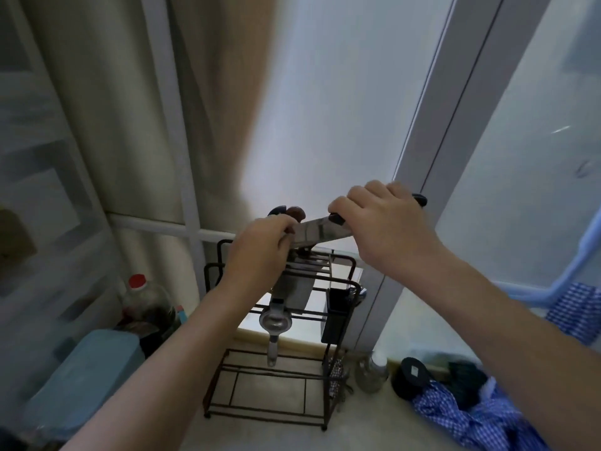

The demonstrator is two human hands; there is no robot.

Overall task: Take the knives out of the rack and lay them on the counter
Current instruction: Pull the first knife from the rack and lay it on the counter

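A dark wire rack point(341, 281) stands on the pale counter point(357, 428) against the window. My right hand point(387, 222) is shut on the black handle of a steel knife point(320, 230), held level above the rack with its blade pointing left. My left hand point(260, 249) pinches the blade tip of that knife. Behind my left hand, a black and a brown knife handle point(289, 211) stick up from the rack. A wide cleaver blade point(294, 292) hangs in the rack below.
A metal strainer ladle point(274, 323) hangs on the rack's front, and a black cutlery cup point(336, 315) on its right side. A red-capped bottle point(143, 301) and teal box point(87, 369) stand left. A glass jar point(372, 372), black lid point(411, 377) and blue checked cloth point(471, 421) lie right.
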